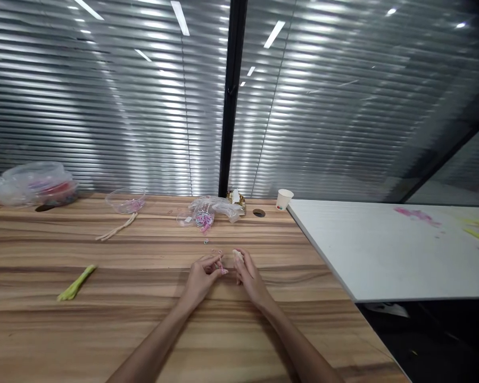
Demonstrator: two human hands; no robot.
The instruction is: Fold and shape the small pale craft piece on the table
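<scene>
On the wooden tabletop (151, 298), just in front of the clear plastic bag (213, 208) of pink pieces: both hands lying close together, fingertips nearly meeting. Left hand (201, 276) pinching a thin pink strand (221, 265) between thumb and forefinger, fingers curled in. Right hand (248, 275) closing around a small pale piece (238, 255), only its top showing above the fingers; what the piece is, too small to tell. Resting between the hands and the bag, a tiny metallic bit (205, 241). Sitting just right of the bag, a gold-coloured object (238, 199), then a dark round hole (258, 213) in the wood, then a small paper cup (283, 199). Lying left of the bag, a shallow clear bowl (125, 200) holding something pink, with a pale stick-like bundle (117, 229) stretching out just below it. Lying well to the left of the bag and nearer the viewer, a yellow-green bundle (75, 283). Standing far left of the bag, against the blinds, clear lidded containers (40, 183) wrapped in plastic. Butting against the wood well to the right of the bag, a white board (383, 250) bearing pink and yellow smears.
</scene>
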